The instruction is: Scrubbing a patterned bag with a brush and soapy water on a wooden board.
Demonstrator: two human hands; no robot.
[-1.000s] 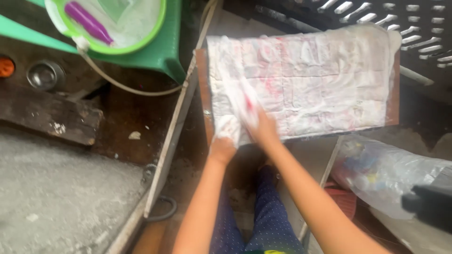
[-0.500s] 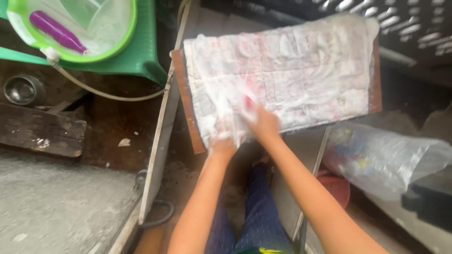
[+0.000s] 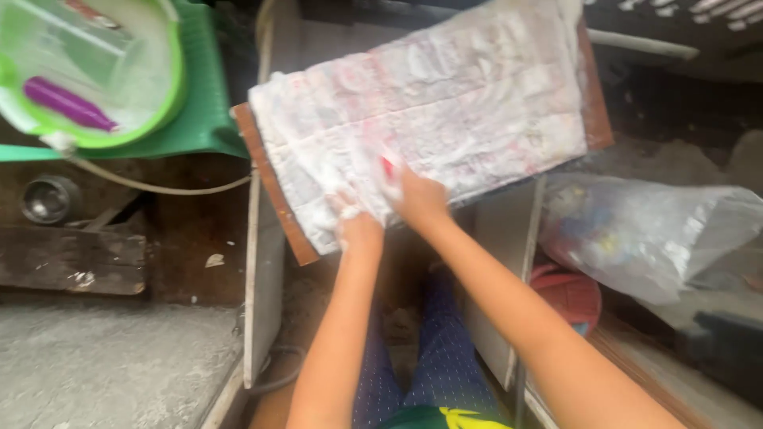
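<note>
Seen from above, tilted: a white cloth (image 3: pixel 445 119) with pink and red stains, wet and soapy, spread flat over a brown wooden board (image 3: pixel 274 195) and covering nearly all of it; only the board's left edge and a strip at its right edge bare. Left hand (image 3: pixel 356 226) closed on a bunched, sudsy fold of the cloth at the board's near edge, close to its near left corner. Right hand (image 3: pixel 417 197) just beside it, pressed down on the cloth, fingers curled around something small and red (image 3: pixel 387 166) too blurred to identify; grip clamped or loose, cannot tell. Both forearms reaching up from the bottom of the view, over dark blue dotted trousers (image 3: pixel 445 365).

Beyond the board's left edge: a green basin (image 3: pixel 171 87) with a purple-handled brush (image 3: pixel 67 105) inside, resting on a green plastic stand (image 3: pixel 211 119). Small metal bowl (image 3: pixel 49 199) on the dark ground below it. Crumpled clear plastic bag (image 3: pixel 652 230) off the board's near right corner, a red round thing (image 3: pixel 568 294) partly under it.
</note>
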